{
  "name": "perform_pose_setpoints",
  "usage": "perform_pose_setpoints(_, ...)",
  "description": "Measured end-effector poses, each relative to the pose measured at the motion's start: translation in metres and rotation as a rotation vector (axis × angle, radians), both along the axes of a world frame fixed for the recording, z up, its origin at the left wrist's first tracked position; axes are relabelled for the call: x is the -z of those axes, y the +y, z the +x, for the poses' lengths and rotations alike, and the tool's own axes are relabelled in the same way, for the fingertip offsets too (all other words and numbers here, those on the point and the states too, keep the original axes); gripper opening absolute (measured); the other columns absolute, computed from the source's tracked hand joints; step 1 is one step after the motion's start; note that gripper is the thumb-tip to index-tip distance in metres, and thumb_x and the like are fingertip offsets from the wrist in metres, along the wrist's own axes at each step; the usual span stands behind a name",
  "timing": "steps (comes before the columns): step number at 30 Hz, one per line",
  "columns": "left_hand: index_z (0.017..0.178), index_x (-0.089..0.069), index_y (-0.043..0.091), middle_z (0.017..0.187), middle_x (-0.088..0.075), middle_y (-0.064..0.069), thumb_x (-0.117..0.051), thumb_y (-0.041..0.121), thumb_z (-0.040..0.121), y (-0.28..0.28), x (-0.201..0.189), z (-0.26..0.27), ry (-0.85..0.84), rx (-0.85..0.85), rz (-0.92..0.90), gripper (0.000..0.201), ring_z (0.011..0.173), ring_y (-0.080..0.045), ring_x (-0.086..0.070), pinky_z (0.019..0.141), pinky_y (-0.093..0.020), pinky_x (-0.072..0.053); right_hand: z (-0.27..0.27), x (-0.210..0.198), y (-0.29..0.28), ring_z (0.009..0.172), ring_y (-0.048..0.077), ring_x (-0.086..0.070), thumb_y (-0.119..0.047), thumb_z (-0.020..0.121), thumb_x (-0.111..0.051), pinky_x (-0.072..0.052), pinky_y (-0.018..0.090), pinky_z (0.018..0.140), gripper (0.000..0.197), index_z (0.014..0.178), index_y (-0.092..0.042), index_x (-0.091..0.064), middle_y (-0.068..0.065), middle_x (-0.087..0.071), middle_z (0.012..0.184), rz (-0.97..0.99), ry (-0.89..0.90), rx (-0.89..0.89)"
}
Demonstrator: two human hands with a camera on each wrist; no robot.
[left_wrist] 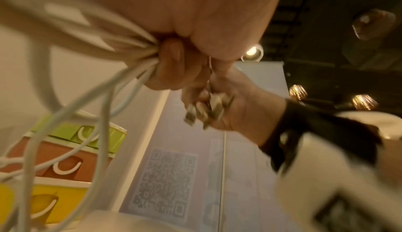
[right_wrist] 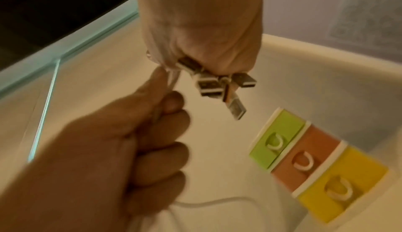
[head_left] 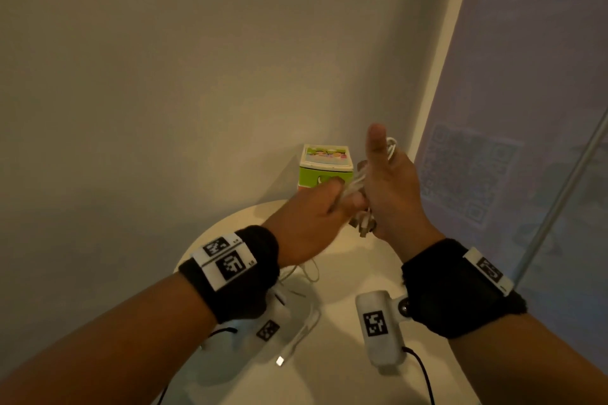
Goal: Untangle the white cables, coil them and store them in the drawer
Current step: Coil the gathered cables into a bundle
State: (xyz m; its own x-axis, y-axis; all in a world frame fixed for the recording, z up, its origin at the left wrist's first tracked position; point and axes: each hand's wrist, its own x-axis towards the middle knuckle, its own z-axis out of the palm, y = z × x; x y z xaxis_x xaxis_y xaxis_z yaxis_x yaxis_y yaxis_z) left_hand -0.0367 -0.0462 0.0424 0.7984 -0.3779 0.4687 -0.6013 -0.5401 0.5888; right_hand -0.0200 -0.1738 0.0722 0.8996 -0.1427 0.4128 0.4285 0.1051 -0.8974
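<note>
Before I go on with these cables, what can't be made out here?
- Cable count: left wrist view, strands blur and overlap.
- Coil in the right hand: head view, palm hides all but a loop.
- Drawers: all views show fronts shut, contents hidden.
- Loose cable on the table: left wrist covers its far end.

No legible text; only square coded markers on the wristbands [head_left: 227, 261].

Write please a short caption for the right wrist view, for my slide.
Right hand holds bundled USB plugs while left hand grips white cables beside closed drawers.
</note>
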Motion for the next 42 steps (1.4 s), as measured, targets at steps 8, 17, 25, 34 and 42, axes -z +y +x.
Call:
perform_pose_setpoints(8,0.069,-0.039,0.023,0.063,-0.043,0.008,-0.032,0.042,0.102,0.029,-0.034,0.018,-0.195,-0.323,-0.246,0.039,0.051,-0.001,-0.042,0.049,-0.008,-0.035,0.007,0.014,-0.013,0.045,-0.002,-0.054,-0.028,0.104,-0.042,-0.043,0.016,0.048,0.019,0.1,-0.015,-0.056,-0.018,-0.06,0.052,-0.412,-0.011,-0.234)
perform_pose_setpoints(17,0.098,-0.051,0.011,0.082,-0.063,-0.004,-0.043,0.037,0.095,0.05,-0.033,0.019,0.251,-0.267,-0.096,0.027,0.064,-0.021,-0.059,0.064,-0.038,-0.049,0.024,0.023,-0.032,0.043,-0.001,-0.041,-0.035,0.104,-0.038,-0.032,0.023,0.049,0.026,0.085,-0.029,-0.055,-0.014,-0.051,0.052,-0.74,0.051,-0.051)
perform_pose_setpoints(25,0.114,-0.055,0.022,0.107,-0.066,0.001,-0.035,0.046,0.099,0.015,-0.045,0.02,-0.035,-0.098,0.478,0.034,0.093,-0.018,-0.061,0.085,-0.039,-0.05,0.01,0.019,-0.02,0.064,-0.002,-0.048,-0.013,0.103,-0.038,-0.035,0.007,0.062,0.036,0.076,-0.033,-0.051,-0.019,-0.053,0.077,-1.067,-0.154,-0.08)
perform_pose_setpoints(34,0.092,-0.058,0.011,0.088,-0.061,-0.002,-0.029,0.037,0.104,0.017,-0.043,0.021,0.056,-0.064,0.335,0.041,0.079,-0.02,-0.057,0.072,-0.03,-0.044,0.008,0.019,-0.031,0.063,0.009,-0.053,-0.031,0.104,-0.04,-0.035,0.013,0.052,0.021,0.106,-0.019,-0.057,-0.008,-0.057,0.08,-1.148,-0.247,0.132)
perform_pose_setpoints(42,0.07,-0.041,0.017,0.06,-0.029,0.002,-0.028,0.015,0.097,0.0,-0.04,0.004,0.438,0.147,-0.407,0.03,0.051,-0.012,-0.022,0.052,-0.031,-0.019,0.008,0.031,-0.014,0.05,0.002,-0.048,-0.034,0.102,-0.036,-0.039,0.022,0.054,0.028,0.077,-0.023,-0.041,-0.007,-0.048,0.064,-0.59,-0.114,0.118)
